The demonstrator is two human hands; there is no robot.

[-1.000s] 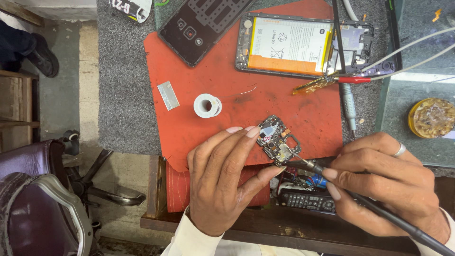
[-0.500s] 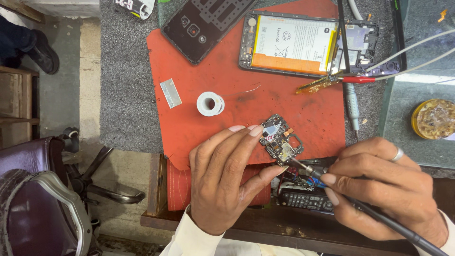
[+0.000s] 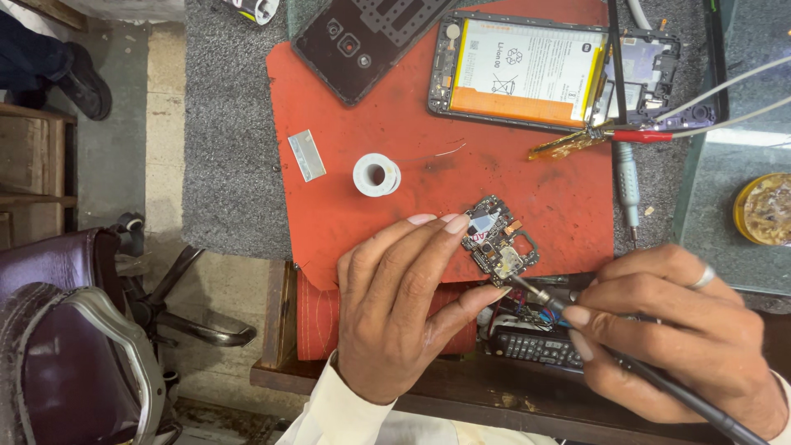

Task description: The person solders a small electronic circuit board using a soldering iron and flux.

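My left hand point(image 3: 404, 305) pinches a small phone circuit board point(image 3: 498, 241) by its left edge, holding it over the near edge of the red work mat point(image 3: 346, 181). My right hand point(image 3: 684, 330) grips a soldering iron point(image 3: 626, 363) like a pen, its black handle and cord running off to the lower right. The iron's metal tip touches the lower right corner of the board. A ring sits on one finger of my right hand.
On the mat lie a spool of solder wire point(image 3: 376, 175), a small metal shield point(image 3: 306, 155), an opened phone with its battery showing point(image 3: 527, 70) and a dark back cover point(image 3: 362, 41). A flux tin point(image 3: 765, 210) stands right. A chair point(image 3: 74, 330) is left.
The view has shifted slightly. My right hand has brought the iron's tip a little closer onto the board's corner; my left hand keeps hold of the board.
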